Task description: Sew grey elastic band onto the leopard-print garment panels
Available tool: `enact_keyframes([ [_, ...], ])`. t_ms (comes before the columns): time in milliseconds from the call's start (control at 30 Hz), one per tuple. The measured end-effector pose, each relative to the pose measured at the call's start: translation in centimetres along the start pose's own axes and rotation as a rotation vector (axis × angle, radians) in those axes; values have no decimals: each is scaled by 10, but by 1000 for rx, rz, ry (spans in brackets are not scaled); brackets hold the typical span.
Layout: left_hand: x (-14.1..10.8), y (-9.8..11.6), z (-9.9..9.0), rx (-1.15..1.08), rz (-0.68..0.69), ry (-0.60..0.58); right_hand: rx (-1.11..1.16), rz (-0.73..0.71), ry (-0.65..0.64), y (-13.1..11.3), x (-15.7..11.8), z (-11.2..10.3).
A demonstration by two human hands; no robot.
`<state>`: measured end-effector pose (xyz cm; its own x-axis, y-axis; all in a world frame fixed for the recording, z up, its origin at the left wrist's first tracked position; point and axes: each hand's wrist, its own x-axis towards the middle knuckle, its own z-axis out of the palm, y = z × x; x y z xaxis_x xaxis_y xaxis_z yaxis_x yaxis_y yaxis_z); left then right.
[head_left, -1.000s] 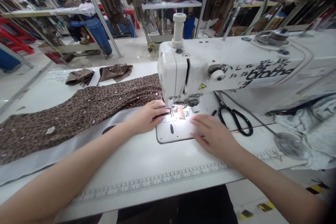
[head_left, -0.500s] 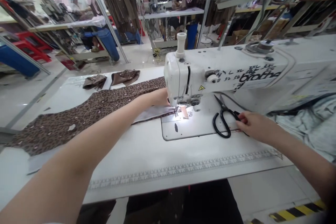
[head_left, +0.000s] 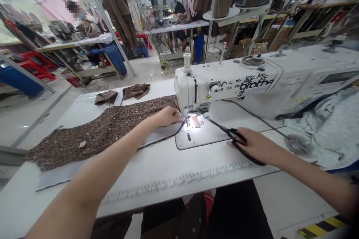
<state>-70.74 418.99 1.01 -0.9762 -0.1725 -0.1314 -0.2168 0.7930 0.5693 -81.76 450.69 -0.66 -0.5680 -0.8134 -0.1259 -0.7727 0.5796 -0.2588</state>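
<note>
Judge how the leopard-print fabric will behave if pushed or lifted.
The leopard-print fabric will probably be floppy, since it lies with soft, wavy edges. It looks thin and light, and may slide easily across the smooth white sewing table.

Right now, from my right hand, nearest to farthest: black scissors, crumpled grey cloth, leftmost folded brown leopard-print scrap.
1. Black-handled scissors, held in the right hand.
2. Crumpled grey cloth, to the right.
3. Folded brown leopard-print scrap, far left.
</note>
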Motion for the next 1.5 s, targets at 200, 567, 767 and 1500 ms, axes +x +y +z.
enact_keyframes([
  [200,-90,16,6,-543,-219,20,237,-141,52,-72,-22,13],
  [567,-141,41,28,-1004,-235,66,346,-166,-14,-132,-25,15],
  [767,-137,41,41,-868,-111,131,451,-34,-121,-108,-30,23],
  [1500,-133,34,43,-852,-298,-88,-70,-255,-38,-99,-26,17],
])
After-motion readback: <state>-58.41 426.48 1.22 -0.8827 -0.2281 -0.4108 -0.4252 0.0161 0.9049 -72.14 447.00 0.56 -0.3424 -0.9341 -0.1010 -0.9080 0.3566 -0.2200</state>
